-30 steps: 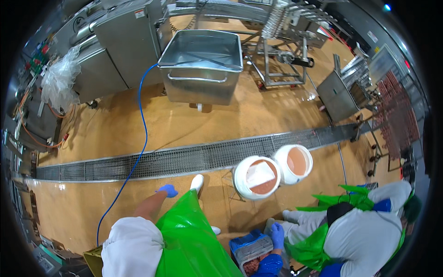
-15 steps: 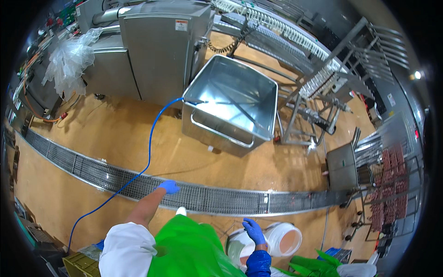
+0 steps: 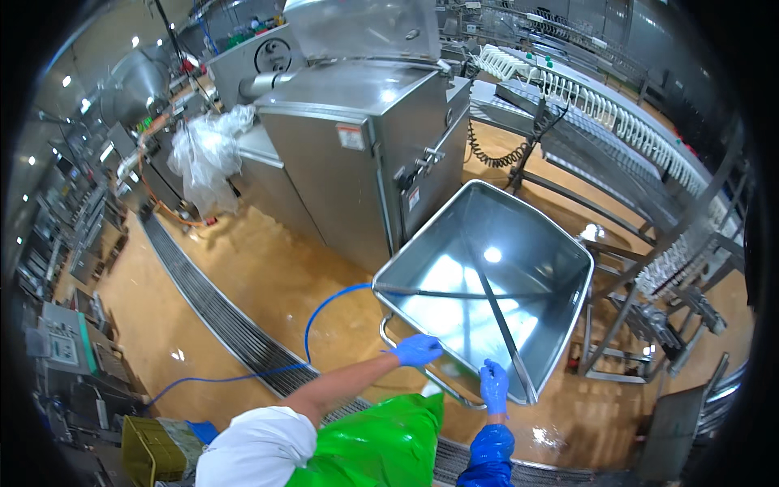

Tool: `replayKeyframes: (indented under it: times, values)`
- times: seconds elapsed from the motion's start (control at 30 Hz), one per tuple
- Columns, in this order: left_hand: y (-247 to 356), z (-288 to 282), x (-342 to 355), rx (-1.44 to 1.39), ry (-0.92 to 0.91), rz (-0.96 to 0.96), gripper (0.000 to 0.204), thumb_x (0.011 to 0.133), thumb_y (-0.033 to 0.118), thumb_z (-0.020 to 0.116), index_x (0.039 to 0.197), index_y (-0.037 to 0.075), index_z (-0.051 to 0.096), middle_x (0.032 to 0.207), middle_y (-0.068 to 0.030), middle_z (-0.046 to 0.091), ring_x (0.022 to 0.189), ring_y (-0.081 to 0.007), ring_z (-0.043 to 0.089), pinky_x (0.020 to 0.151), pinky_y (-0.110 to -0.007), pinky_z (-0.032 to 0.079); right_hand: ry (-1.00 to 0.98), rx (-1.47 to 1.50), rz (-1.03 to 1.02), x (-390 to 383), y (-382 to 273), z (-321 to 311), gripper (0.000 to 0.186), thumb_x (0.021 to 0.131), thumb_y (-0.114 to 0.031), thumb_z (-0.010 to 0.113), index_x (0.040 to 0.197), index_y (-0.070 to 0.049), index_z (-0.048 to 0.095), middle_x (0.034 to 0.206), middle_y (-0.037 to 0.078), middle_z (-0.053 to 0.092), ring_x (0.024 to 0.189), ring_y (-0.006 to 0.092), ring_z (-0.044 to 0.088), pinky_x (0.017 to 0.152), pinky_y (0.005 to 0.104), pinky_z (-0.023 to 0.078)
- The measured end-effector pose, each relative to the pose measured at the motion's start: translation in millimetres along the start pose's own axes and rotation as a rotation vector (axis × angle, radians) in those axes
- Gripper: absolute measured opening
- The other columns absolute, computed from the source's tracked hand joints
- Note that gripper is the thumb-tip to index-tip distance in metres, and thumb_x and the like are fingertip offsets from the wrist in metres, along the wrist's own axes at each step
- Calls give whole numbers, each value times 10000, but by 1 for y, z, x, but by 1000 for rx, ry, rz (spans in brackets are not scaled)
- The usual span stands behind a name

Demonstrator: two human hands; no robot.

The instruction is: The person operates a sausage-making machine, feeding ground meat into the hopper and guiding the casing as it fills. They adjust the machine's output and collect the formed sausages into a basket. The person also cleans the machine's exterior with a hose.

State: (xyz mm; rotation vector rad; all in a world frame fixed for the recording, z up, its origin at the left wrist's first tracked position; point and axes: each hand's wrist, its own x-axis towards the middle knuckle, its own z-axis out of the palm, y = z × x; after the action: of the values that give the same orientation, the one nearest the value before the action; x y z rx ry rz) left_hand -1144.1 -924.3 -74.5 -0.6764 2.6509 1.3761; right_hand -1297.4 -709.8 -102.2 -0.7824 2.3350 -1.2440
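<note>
A wet, tan floor (image 3: 243, 260) ran beneath a room of steel machinery, cut by a long drain grate (image 3: 207, 296) that curved toward the lower right. On that floor, right of centre and directly in front of the person, stood a large steel tub (image 3: 527, 235), its bright interior crossed by two dark, narrow strips. The left hand (image 3: 418, 350), gloved in blue, was at the tub's near edge above the bent handle (image 3: 386, 329), its fingers held close together; I could not tell whether they gripped the rim. The right hand (image 3: 493, 387), in a similar glove, was near the tub's closest corner with fingers slightly bent, and whether it pinched or touched anything was unclear.

A blue hose (image 3: 312, 321) met the tub's left corner and trailed away across the grate. Nearest the person came a green apron (image 3: 377, 442), a white sleeve (image 3: 264, 442) and a blue sleeve cover (image 3: 489, 450). Behind the tub rose a steel cabinet (image 3: 324, 178), with clear plastic sheeting (image 3: 207, 154) hanging to its left. A yellowish crate (image 3: 134, 446) sat at lower left.
</note>
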Motion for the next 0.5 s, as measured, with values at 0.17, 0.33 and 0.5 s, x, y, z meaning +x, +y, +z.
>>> replayKeyframes:
  times: [0.17, 0.33, 0.5]
  values:
    - [-29, 32, 97, 330, -23, -272, 388, 786, 358, 514, 1050, 91, 609, 1086, -145, 595, 992, -301, 569, 825, -423, 449, -285, -208, 179, 62, 56, 43, 361, 810, -287, 550, 1010, 7, 613, 944, 213, 629, 883, 326, 605, 791, 396, 457]
    - [-3, 33, 121, 484, -687, -659, 548, 714, 419, 566, 1191, 150, 566, 1239, -118, 532, 1117, -306, 515, 890, -412, 432, -642, 96, 376, 61, 88, 21, 413, 834, -354, 481, 1009, 1, 603, 969, 260, 600, 930, 379, 575, 810, 437, 434]
    - [1, 101, 144, -398, -637, -407, 440, 850, 424, 458, 753, 39, 647, 715, -104, 633, 577, -229, 558, 580, -381, 460, -781, -452, 129, 70, 202, -3, 325, 860, -280, 445, 1035, -84, 636, 1006, 191, 625, 937, 348, 596, 846, 456, 427]
